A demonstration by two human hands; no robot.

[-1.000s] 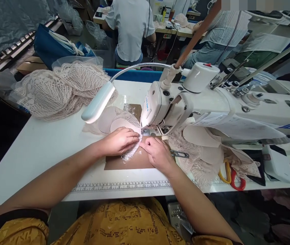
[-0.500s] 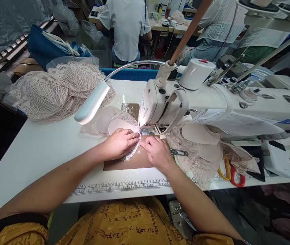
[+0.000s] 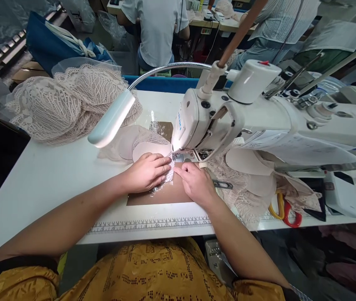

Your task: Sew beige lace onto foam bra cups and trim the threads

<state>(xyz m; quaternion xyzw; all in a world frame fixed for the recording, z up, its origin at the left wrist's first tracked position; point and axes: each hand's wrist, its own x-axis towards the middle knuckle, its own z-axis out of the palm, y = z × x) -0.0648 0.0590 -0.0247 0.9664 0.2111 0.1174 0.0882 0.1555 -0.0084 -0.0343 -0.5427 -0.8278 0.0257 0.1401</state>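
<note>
A pale pink bra cup (image 3: 146,149) with lace lies under the needle end of a white sewing machine (image 3: 193,121). My left hand (image 3: 148,171) rests flat on this piece, fingers stretched toward the needle. Close beside it, my right hand (image 3: 197,182) has curled fingers, with one digit reaching left to the edge of the light patterned strip (image 3: 169,173) in front of the needle. Whether it pinches anything is hidden. Under the work is a brown board (image 3: 178,194), partly covered by clear film.
A lamp (image 3: 112,119) hangs over the left side, near a heap of lace cups (image 3: 49,102). More lace pieces (image 3: 253,184) lie at right, beside yellow-handled (image 3: 277,207) and red-handled scissors (image 3: 292,215). A printed ruler (image 3: 153,225) runs along the front edge. Co-workers (image 3: 157,31) sit behind.
The camera view has shifted slightly. The strip by the needle has turned more upright and shows more between my hands. My right hand stays beside its edge.
</note>
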